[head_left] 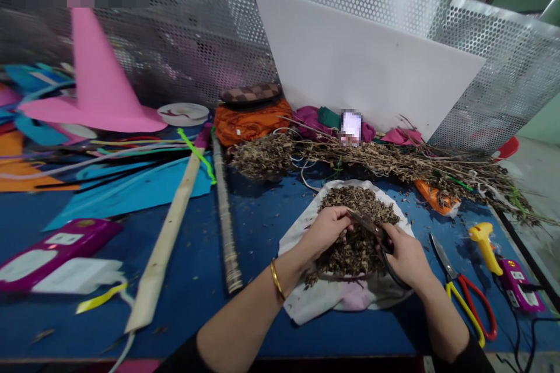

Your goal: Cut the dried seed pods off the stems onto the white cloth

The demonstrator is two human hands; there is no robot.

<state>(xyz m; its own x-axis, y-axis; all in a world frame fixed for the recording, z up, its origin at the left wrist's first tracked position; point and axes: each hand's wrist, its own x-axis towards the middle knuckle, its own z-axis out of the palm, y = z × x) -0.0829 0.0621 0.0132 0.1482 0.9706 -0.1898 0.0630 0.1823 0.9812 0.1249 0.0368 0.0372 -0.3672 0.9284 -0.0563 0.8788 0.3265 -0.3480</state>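
My right hand point(405, 256) is closed on dark-handled scissors point(365, 222), whose blades point left toward my other hand. Fingertips pinched together, my left hand point(328, 230) is beside the blade tips; what it pinches is too small to make out. Both hands are above a heap of dry brown seed heads point(354, 198). The heap lies on a whitish cloth point(301, 245) on the blue table point(188, 309).
Dried stalks point(394, 157) lie along the back. Right of the cloth are red-and-yellow-handled shears point(457, 274) and a yellow glue gun point(486, 245). To the left lie a pale wooden stick point(170, 227), a ringed stick point(225, 221) and a pink cone hat point(98, 81).
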